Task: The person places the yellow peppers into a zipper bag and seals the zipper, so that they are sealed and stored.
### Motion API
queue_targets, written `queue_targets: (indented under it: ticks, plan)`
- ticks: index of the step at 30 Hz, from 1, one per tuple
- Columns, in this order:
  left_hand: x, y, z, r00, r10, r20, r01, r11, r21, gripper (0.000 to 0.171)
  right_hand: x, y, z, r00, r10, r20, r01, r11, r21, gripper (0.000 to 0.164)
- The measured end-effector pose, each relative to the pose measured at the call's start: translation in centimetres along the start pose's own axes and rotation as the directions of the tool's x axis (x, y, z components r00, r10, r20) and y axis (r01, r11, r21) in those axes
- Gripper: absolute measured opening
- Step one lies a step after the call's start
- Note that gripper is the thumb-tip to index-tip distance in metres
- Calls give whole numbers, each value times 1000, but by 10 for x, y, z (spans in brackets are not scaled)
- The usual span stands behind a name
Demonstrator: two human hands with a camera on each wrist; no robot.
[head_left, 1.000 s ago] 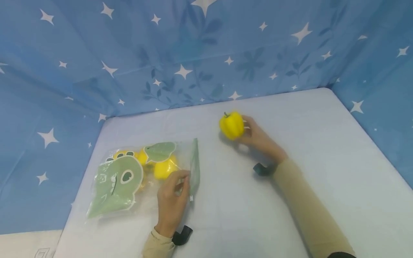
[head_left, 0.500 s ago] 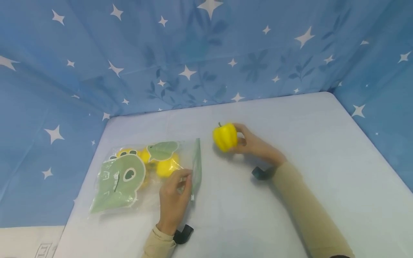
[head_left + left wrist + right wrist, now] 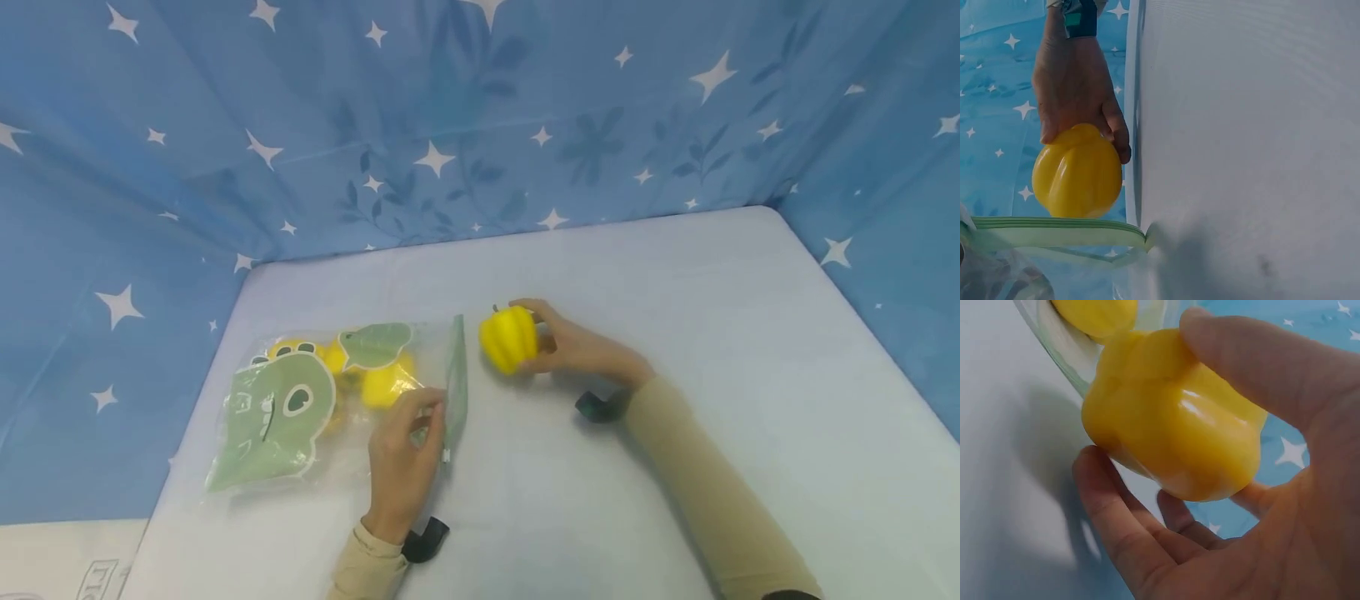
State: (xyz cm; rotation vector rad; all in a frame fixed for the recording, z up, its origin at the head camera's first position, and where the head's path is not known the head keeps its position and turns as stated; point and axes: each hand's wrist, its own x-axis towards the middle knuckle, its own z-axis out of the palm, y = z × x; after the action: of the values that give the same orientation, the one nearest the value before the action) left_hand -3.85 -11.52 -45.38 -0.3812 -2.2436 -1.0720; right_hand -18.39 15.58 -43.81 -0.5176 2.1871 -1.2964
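A yellow bell pepper (image 3: pixel 508 339) with a short stem is held by my right hand (image 3: pixel 577 348), just right of the bag's mouth. In the right wrist view the thumb lies on one side of the pepper (image 3: pixel 1172 419) and the fingers curl at the other. My left hand (image 3: pixel 403 471) pinches the clear zip bag (image 3: pixel 277 417), printed with a green cartoon dinosaur, near its green zip strip (image 3: pixel 457 375). Several yellow things (image 3: pixel 386 385) lie inside, partly hidden by the print. The left wrist view shows the pepper (image 3: pixel 1077 178) beyond the bag's green edge (image 3: pixel 1054 232).
The bag lies on the left part of a white-covered table (image 3: pixel 675 283). Blue curtains (image 3: pixel 480 117) with white stars border the back and both sides. Each wrist wears a dark strap-like piece, seen beside the left wrist (image 3: pixel 426 540).
My right hand has carried the pepper left and nearer to me, towards the bag's mouth. The left hand keeps its pinch on the bag. The head view has shifted slightly.
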Motion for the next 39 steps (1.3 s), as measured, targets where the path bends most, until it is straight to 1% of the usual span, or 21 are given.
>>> queue_targets:
  ticks: [4,8,12,16,20,26,29,34,39]
  plan:
    - [1,1,-1,1000,0,-5,0,1000,3,18,2,-4,8,1000,12,22,-12,1000,-23,96]
    - [-2,3,-1,1000,0,-17,1,1000,13,19,4,-6,18,996,-4,84,7,1000,-27,96]
    - [-2,2,-1,999,15,-29,-15,1000,10,22,5,-10,28,994,-26,110,29,999,-28,98]
    - [1,3,0,999,22,-24,-22,1000,-1,22,7,-15,39,994,-40,101,44,998,-40,100]
    - [2,4,-1,1000,10,-3,-10,1000,-20,19,10,-20,52,995,-59,79,62,997,-45,100]
    - [2,3,-1,1000,8,14,-8,1000,1,16,14,-24,69,991,-128,46,129,991,-24,98]
    - [-1,3,0,1000,-4,14,4,1000,9,16,14,-23,76,990,-131,50,133,991,-32,99]
    - [-3,3,1,1000,-2,19,2,1000,7,16,13,-22,81,989,-140,44,142,989,-47,98]
    - [0,5,1,1000,17,16,-17,1000,17,14,12,-24,78,987,-152,49,154,988,-30,88]
